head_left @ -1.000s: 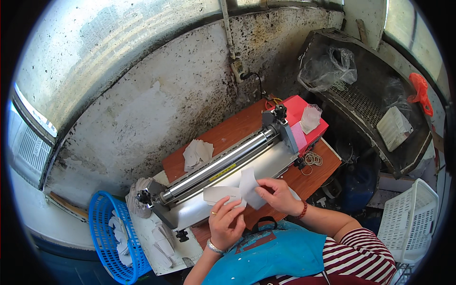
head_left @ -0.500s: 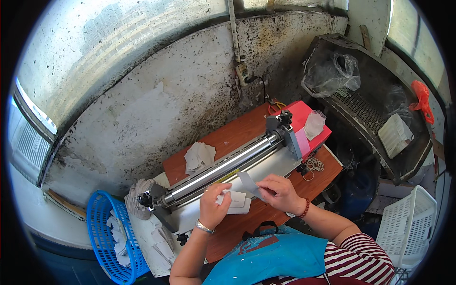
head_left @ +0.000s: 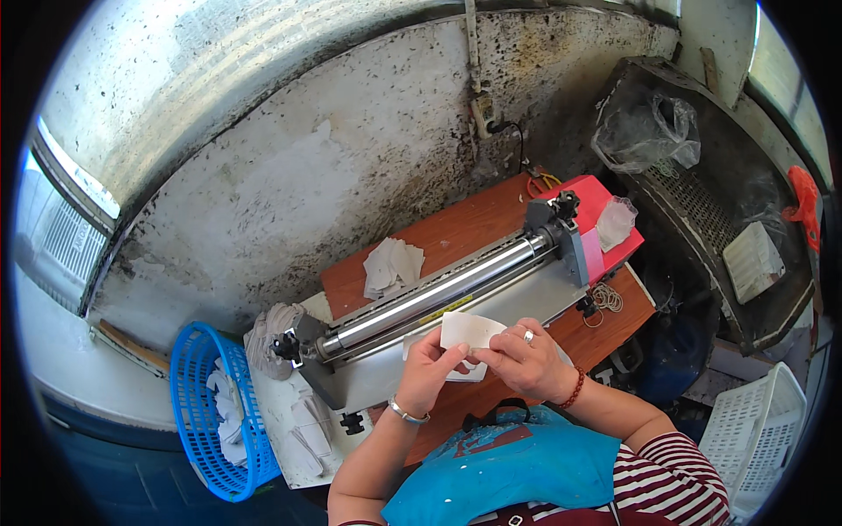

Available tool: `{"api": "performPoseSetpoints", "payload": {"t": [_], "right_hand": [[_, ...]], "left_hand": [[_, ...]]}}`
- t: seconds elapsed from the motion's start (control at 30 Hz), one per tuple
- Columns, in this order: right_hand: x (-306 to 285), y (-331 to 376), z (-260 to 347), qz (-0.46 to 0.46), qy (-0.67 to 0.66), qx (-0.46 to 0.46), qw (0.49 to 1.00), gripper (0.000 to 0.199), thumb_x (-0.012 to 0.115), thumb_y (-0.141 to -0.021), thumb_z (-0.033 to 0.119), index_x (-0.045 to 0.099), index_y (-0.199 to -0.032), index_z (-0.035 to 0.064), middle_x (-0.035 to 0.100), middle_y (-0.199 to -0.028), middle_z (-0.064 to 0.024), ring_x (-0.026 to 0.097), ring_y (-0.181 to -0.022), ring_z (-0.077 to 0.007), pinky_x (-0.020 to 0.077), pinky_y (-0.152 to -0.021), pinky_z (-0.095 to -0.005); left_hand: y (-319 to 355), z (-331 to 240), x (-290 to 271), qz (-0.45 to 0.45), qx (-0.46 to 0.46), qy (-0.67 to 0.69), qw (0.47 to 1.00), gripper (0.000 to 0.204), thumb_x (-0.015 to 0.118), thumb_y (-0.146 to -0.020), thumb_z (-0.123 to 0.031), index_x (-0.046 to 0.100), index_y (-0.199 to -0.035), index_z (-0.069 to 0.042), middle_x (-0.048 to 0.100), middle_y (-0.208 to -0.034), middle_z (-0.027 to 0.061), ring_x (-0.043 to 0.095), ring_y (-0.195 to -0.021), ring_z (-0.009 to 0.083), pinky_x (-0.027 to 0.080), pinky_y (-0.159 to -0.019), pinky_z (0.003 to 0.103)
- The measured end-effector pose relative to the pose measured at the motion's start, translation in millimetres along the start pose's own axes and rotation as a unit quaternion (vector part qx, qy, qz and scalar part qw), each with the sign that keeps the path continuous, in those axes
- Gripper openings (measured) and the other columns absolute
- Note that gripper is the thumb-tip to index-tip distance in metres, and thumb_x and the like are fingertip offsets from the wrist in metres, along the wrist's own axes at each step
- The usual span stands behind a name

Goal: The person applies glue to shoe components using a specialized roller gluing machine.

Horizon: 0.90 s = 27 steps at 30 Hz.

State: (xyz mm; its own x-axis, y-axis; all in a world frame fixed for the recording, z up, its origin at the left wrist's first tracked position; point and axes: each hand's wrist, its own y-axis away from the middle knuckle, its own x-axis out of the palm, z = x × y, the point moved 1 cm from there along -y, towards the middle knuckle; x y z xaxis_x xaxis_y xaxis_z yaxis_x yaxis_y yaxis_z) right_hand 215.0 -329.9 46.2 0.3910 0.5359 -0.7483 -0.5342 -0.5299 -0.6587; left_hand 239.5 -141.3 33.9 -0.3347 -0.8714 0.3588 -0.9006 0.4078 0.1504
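A roller machine [head_left: 438, 302] with a long shiny metal cylinder and a red end housing lies across a wooden table [head_left: 456, 232]. In front of it my left hand [head_left: 428, 368] and my right hand [head_left: 524, 358] both pinch one small white cut piece [head_left: 469, 331], held just above the machine's grey front tray. A second white piece [head_left: 465, 373] lies under my hands on that tray. A stack of similar white pieces [head_left: 392, 265] rests on the table behind the roller.
A blue plastic basket [head_left: 203, 412] with white pieces stands at the lower left. More pieces lie on a white board [head_left: 303, 421] beside it. A white basket [head_left: 754, 430] sits at the lower right. A dark metal bin [head_left: 702, 202] holding a clear bag is at the right.
My left hand rose from the tray to join my right hand on the white piece, which now sits higher and closer to the roller.
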Motion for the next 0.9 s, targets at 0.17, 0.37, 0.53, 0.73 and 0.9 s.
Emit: {"api": "performPoseSetpoints", "payload": {"t": [0.17,0.37,0.53,0.73,0.9], "right_hand": [[-8,-6,5,-0.067,-0.129,0.107,0.984,0.047,0.078,-0.059,0.013,0.062,-0.103,0.0112,0.057,-0.1,-0.0027,0.056,-0.089,-0.021,0.0399,-0.079,-0.0361],[-4,4,-10,-0.065,-0.127,0.138,0.98,0.043,0.075,-0.055,0.003,0.062,-0.095,0.0117,0.06,-0.096,-0.0026,0.056,-0.094,-0.0229,0.0357,-0.085,-0.0372],[-7,4,-8,-0.098,-0.108,0.117,0.982,0.035,0.071,-0.054,-0.001,0.064,-0.086,0.0126,0.061,-0.086,0.0004,0.057,-0.088,-0.0195,0.0353,-0.081,-0.0356],[-7,6,-4,-0.09,-0.159,0.13,0.975,0.026,0.072,-0.063,0.002,0.065,-0.086,0.0103,0.061,-0.077,-0.0013,0.058,-0.08,-0.0207,0.0374,-0.078,-0.0342],[-3,17,-2,0.038,-0.467,0.337,0.817,0.013,0.068,-0.082,0.015,0.067,-0.089,0.0033,0.063,-0.075,-0.0008,0.056,-0.071,-0.009,0.0433,-0.062,-0.0243]], "left_hand": [[13,11,-2,-0.071,0.068,-0.055,0.994,0.018,0.061,-0.085,-0.003,0.063,-0.103,-0.001,0.066,-0.094,0.0068,0.063,-0.085,0.0153,0.052,-0.071,0.026],[27,-3,18,-0.014,0.378,-0.385,0.842,0.028,0.072,-0.067,-0.002,0.069,-0.094,-0.008,0.066,-0.102,0.012,0.063,-0.091,0.03,0.05,-0.08,0.036],[34,-1,22,-0.082,0.441,-0.464,0.764,0.031,0.076,-0.064,-0.004,0.067,-0.093,-0.009,0.064,-0.105,0.0102,0.06,-0.097,0.0298,0.047,-0.084,0.039],[38,1,18,-0.121,0.433,-0.444,0.775,0.034,0.074,-0.065,-0.002,0.064,-0.097,-0.007,0.064,-0.097,0.01,0.061,-0.092,0.027,0.047,-0.082,0.035],[33,18,0,-0.164,0.2,-0.236,0.937,0.021,0.067,-0.077,-0.005,0.064,-0.099,-0.003,0.064,-0.086,0.0048,0.059,-0.08,0.0143,0.048,-0.073,0.028]]}}
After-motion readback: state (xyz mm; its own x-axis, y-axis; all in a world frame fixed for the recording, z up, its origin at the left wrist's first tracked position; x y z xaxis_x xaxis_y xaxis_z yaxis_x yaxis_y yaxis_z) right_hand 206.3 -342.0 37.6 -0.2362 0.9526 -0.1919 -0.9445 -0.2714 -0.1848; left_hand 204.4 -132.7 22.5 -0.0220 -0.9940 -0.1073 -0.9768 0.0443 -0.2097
